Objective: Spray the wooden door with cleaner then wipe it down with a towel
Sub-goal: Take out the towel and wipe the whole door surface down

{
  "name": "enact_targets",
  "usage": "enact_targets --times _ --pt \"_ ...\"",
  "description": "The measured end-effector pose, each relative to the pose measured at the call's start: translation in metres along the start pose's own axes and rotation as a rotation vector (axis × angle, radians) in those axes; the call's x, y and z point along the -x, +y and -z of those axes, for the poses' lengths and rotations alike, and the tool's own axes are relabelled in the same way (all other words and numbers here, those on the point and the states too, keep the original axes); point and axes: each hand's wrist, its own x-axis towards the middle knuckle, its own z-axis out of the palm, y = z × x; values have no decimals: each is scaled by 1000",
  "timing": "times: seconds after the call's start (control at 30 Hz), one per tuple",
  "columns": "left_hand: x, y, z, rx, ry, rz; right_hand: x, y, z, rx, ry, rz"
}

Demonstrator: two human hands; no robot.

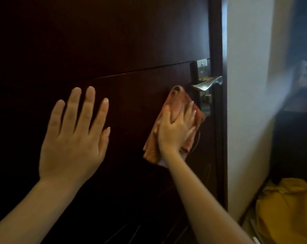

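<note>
A dark brown wooden door [114, 41] fills most of the view. My left hand [73, 138] lies flat on it with straight, spread fingers, below a thin groove in the panel. My right hand [175, 131] presses a folded orange towel [177, 101] against the door with its fingers straight. The towel sits just left of the metal lever handle [207, 83] and its lock plate. No spray bottle is in view.
The door's edge [217, 50] runs down the right side, with a white wall [246, 103] beyond it. A yellow cloth heap [290, 208] lies on the floor at the lower right, below dark furniture [293, 147].
</note>
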Motion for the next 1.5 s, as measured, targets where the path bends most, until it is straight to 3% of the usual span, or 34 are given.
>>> enact_targets --times 0.2,0.33,0.5,0.73,0.9,1.03,1.17,1.5 --pt "0 0 1 12 -30 -13 -7 37 11 -45 64 -84" --pt "-1 -1 2 36 -22 -14 7 46 11 -92 98 -300" --pt "-2 0 -1 36 -26 -12 10 34 4 -37 46 -392" --pt "-3 1 -6 33 -47 5 46 -8 -15 -101 -45 -236" --pt "-1 2 0 33 -22 -5 37 15 -2 -117 -17 -113" --pt "-1 1 -1 27 -12 -3 23 51 11 -112 82 -303" --pt "0 1 -2 14 12 -3 26 57 12 -70 70 -429" --pt "0 2 -2 -18 11 -10 71 -16 -23 -210 -12 -137"
